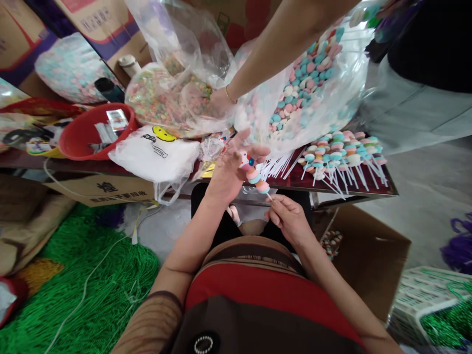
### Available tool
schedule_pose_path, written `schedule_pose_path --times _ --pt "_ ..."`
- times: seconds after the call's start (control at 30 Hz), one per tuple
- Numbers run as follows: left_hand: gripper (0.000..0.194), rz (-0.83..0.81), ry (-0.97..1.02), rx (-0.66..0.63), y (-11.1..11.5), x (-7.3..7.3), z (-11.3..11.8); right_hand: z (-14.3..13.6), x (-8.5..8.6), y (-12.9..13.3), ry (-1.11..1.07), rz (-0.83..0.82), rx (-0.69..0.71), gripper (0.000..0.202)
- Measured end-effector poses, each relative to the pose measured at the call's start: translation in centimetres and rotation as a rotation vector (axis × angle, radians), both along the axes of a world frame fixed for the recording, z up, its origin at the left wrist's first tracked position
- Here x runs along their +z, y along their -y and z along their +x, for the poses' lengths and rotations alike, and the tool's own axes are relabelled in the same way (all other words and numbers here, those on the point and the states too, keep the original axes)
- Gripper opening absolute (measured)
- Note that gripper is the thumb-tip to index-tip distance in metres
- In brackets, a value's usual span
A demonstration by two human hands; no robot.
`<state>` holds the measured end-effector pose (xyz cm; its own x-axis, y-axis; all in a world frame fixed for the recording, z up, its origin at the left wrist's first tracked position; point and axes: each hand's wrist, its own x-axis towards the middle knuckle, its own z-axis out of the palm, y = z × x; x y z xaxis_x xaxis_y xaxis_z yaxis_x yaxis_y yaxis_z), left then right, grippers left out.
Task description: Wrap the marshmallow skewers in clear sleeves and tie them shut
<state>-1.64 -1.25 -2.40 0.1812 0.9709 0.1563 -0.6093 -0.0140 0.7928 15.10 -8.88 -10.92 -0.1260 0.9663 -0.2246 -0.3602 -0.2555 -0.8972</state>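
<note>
My right hand (288,216) pinches the thin white stick of a candy skewer (262,186) above my lap. Pink, blue and cream pieces, perhaps marshmallows, are threaded along it, and it tilts up to the left. At its upper end is a small printed piece (246,160) in white, red and blue. Around that end my left hand (230,169) is spread, fingers apart and slightly blurred; whether it touches the printed piece I cannot tell. Finished-looking candy skewers (337,151) lie piled at the table's right end, beside loose white sticks (276,166).
Another person's arm (273,56) reaches across into a bag of small colourful pieces (165,98). Beside it lies a big clear bag of pastel candy (308,83). A red basin (84,140) and white bag (155,155) stand left. Below are green cords (92,265) and an open carton (372,250).
</note>
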Motion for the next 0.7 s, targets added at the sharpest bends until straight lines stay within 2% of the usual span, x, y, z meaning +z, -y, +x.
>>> schedule_pose_path --times 0.07,0.17,0.33,0.43,0.5,0.57,0.63,0.7 --pt "0.036 -0.04 -0.061 0.076 0.0 -0.2 0.4 0.0 0.0 0.0 0.032 0.012 0.007 0.034" --pt "0.029 -0.114 -0.078 0.1 0.4 -0.6 1.3 -0.1 0.1 0.1 0.078 0.035 -0.012 0.037" --pt "0.032 -0.161 -0.034 0.031 1.6 -1.8 3.1 -1.1 0.6 0.2 0.122 0.09 -0.076 0.035" --pt "0.042 -0.152 -0.041 -0.029 1.9 -2.1 3.0 -1.5 0.8 0.1 0.117 0.116 -0.119 0.033" --pt "0.06 -0.141 -0.043 -0.074 1.6 -1.8 2.1 -1.4 0.7 0.0 0.102 0.127 -0.114 0.033" --pt "0.072 -0.118 -0.038 -0.058 1.0 -1.1 1.0 -0.9 0.5 -0.1 0.102 0.128 -0.089 0.034" --pt "0.066 -0.069 -0.016 0.015 0.4 -0.4 0.0 -0.5 0.3 -0.1 0.119 0.119 -0.064 0.036" --pt "0.048 -0.021 0.009 0.099 0.0 0.1 -0.4 -0.2 0.1 0.0 0.147 0.111 -0.045 0.036"
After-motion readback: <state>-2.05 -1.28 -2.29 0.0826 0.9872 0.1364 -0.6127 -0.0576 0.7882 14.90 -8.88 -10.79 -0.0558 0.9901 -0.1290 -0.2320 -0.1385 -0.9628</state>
